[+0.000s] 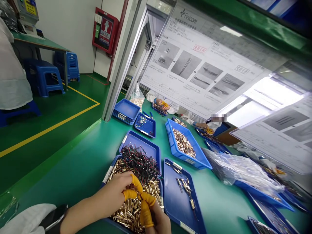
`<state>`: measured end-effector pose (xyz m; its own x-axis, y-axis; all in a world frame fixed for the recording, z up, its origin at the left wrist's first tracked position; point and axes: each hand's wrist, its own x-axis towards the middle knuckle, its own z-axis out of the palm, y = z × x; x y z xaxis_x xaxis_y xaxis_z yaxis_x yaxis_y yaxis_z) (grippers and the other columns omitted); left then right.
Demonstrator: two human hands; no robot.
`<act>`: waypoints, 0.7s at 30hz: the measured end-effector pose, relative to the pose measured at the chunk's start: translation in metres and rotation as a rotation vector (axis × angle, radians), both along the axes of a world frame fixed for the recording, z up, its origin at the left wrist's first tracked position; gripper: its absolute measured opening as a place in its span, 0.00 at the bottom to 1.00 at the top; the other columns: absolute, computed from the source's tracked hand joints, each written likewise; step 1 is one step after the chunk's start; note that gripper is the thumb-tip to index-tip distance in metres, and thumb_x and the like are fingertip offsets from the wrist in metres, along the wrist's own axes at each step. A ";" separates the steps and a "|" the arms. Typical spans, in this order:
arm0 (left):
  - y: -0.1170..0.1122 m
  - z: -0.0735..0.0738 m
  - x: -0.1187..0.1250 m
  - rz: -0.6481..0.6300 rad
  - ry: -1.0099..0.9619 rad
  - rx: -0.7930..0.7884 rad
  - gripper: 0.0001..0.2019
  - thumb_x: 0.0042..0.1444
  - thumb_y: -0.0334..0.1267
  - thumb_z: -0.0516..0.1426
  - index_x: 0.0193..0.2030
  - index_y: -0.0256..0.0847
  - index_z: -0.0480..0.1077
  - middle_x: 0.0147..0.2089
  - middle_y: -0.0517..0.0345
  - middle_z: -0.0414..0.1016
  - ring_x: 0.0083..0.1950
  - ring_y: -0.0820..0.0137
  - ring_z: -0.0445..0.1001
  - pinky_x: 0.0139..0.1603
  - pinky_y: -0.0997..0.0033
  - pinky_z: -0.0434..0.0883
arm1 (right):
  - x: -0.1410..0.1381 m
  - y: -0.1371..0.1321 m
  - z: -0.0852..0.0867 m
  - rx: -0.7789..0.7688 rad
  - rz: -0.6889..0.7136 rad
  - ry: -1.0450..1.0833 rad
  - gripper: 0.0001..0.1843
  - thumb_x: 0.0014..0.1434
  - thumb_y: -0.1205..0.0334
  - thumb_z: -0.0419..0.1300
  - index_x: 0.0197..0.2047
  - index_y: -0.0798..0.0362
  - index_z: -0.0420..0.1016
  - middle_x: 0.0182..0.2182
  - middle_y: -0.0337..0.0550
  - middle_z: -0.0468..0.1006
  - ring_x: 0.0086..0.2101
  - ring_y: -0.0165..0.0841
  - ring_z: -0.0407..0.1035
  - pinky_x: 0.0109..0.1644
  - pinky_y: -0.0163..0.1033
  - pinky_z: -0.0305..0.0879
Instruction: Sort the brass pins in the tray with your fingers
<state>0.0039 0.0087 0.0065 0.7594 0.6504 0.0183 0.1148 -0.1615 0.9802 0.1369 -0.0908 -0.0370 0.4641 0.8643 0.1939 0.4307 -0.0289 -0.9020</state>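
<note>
My left hand (114,193) reaches in from the lower left, with yellow finger cots on thumb and forefinger, pinched together over a blue tray (107,174) heaped with small brass tubes (129,213). My right hand (156,217) comes up from the bottom edge, also in yellow cots, its fingertips meeting those of the left. What the fingers pinch is too small to make out. Behind the brass pile lies a tangle of red and black wire pieces (140,161). To the right, a shallow blue tray (175,198) holds several finished pieces (186,188).
Further blue trays stand on the green bench: one deep tray (174,146) of brass parts, a stack (126,110) at the far left. A plastic bag (236,169) lies right. Co-workers' hands (162,104) work opposite. Hanging instruction sheets (202,65) block the view above.
</note>
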 end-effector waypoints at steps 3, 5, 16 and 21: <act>0.000 -0.002 0.001 0.016 0.017 -0.019 0.12 0.48 0.23 0.50 0.34 0.41 0.70 0.38 0.59 0.69 0.40 0.68 0.67 0.41 0.71 0.63 | 0.000 0.000 -0.001 0.013 0.001 -0.028 0.13 0.54 0.56 0.54 0.33 0.53 0.77 0.16 0.36 0.69 0.16 0.28 0.57 0.20 0.32 0.52; 0.000 -0.003 0.002 0.030 0.040 -0.027 0.11 0.48 0.23 0.51 0.33 0.40 0.70 0.37 0.59 0.69 0.39 0.68 0.67 0.40 0.71 0.64 | 0.000 0.000 -0.003 0.019 0.000 -0.037 0.13 0.54 0.57 0.54 0.33 0.53 0.78 0.17 0.37 0.72 0.17 0.28 0.59 0.21 0.32 0.54; 0.001 -0.008 0.003 0.004 -0.094 -0.222 0.13 0.42 0.22 0.52 0.34 0.41 0.68 0.35 0.61 0.73 0.40 0.69 0.70 0.42 0.71 0.67 | -0.010 0.003 -0.007 0.054 -0.090 0.253 0.19 0.50 0.45 0.59 0.36 0.52 0.70 0.13 0.32 0.67 0.14 0.26 0.57 0.16 0.30 0.51; -0.003 -0.010 -0.003 -0.039 0.220 0.049 0.05 0.50 0.29 0.51 0.31 0.42 0.65 0.33 0.60 0.71 0.40 0.65 0.68 0.40 0.69 0.65 | -0.023 0.003 -0.002 0.035 -0.101 0.524 0.21 0.47 0.43 0.62 0.36 0.49 0.65 0.11 0.28 0.67 0.10 0.21 0.53 0.13 0.25 0.43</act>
<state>0.0005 0.0053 -0.0038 0.7732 0.6227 -0.1199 0.3177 -0.2167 0.9231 0.1137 -0.0878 -0.0393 0.5868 0.8077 -0.0585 -0.0813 -0.0131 -0.9966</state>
